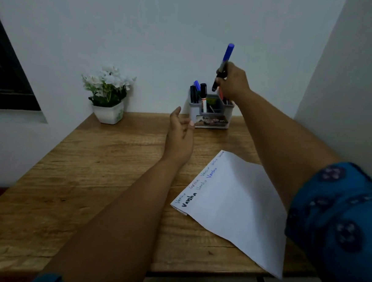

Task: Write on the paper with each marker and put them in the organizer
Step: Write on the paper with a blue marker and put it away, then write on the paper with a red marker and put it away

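Right hand (234, 82) up over the organizer (210, 111), fingers pinching a blue-capped marker (223, 66) at its dark lower barrel — cap above the fingers, tail just below, over a compartment. Left hand (180, 136) loose and empty, fingertips just beside the organizer's near corner. Likely light, stiff, a little slick — best gripped mid-barrel and dropped in tail first. Paper (231, 205) well back from both hands, writing along its edge.

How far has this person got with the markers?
Well along, it seems. The paper already carries several written words, and a few markers stand in the organizer. The right hand holds a blue-capped marker above the organizer, not yet dropped in. The left hand hovers open nearby. No other loose markers show.
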